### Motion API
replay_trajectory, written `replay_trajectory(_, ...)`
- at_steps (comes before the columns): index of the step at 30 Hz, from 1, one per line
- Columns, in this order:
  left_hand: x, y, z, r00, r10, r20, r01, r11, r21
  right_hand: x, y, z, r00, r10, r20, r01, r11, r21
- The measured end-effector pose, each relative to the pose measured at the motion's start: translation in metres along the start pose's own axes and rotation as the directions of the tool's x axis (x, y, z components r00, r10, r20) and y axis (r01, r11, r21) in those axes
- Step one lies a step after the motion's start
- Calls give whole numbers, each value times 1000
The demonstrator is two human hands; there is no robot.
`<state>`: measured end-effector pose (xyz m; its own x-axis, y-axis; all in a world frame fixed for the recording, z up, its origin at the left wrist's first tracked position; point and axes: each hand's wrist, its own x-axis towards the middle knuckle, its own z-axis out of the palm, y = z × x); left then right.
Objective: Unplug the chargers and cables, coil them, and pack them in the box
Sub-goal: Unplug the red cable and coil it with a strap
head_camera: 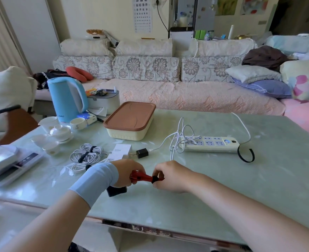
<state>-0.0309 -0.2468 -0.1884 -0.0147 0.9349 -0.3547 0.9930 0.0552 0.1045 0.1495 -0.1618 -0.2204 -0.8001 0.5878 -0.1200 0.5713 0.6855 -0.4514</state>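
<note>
A coiled red cable (141,177) is held low over the glass table (222,188), near its front edge. The left hand (128,171) grips the cable's left end with curled fingers; the right hand (170,176) pinches the black strap (154,179) wrapped round its other end. A black charger (116,191) lies on the table just below the left hand. Behind the hands sit tied white cable coils (87,155), a white charger (122,149) and a small black charger (142,153). A loose white cable (179,139) tangles over the left end of the power strip (212,144), with a black strap loop (246,155) to its right. The cream box (130,122), brown lid on, stands farther back.
</note>
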Motion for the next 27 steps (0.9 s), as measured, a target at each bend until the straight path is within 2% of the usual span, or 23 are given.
replay_trajectory(6, -23, -36, 20, 996, -74, -43, 75, 997, 20, 18, -21, 32, 993, -110, -33, 105, 984, -142)
replay_trajectory(11, -28, -50, 21, 990, -99, -98, 111, 986, 125, 30, -30, 48, 976, -185, -112, 169, 976, -136)
replay_trajectory(13, -31, -55, 21, 988, -121, -97, 130, 987, 92, 33, -34, 53, 972, -212, -103, 195, 969, -150)
replay_trajectory(17, -32, -58, 16, 976, -157, -151, 144, 985, -94, 37, -37, 50, 974, -217, -60, 205, 966, -155)
replay_trajectory(19, -27, -52, 9, 968, -159, -195, 117, 970, -211, 40, -31, 39, 960, -228, -165, 211, 971, -111)
replay_trajectory(21, -16, -43, 2, 964, -133, -229, 59, 951, -302, 43, -20, 21, 916, -219, -335, 205, 976, -76)
replay_trajectory(24, 8, -27, -8, 945, -120, -304, 2, 932, -362, 46, 5, -9, 823, -208, -529, 139, 976, -168)
replay_trajectory(26, 28, -15, -14, 923, -136, -360, -6, 931, -366, 45, 23, -27, 788, -256, -560, 88, 947, -309)
replay_trajectory(27, 39, -10, -16, 914, -142, -380, -7, 931, -365, 44, 31, -33, 820, -253, -513, 52, 926, -374)
